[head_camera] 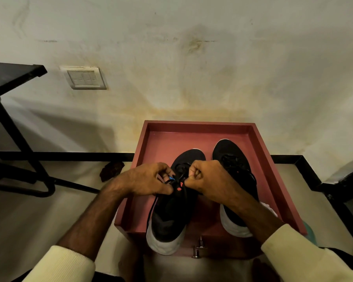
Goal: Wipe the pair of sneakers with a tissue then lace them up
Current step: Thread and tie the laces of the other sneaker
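A black metal frame stood at the left, a switch plate on the stained wall behind. The right forearm hid part of the far sneaker. Both black, white-soled shoes lay side by side in the red tray. The left hand and right hand each pinched the black lace over the near sneaker, whose small orange tongue mark was unreadable.

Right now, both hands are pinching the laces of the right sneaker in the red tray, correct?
No. The head view shows the left hand and right hand pinching the laces of the left sneaker, not the right sneaker, which lies beside it in the red tray.
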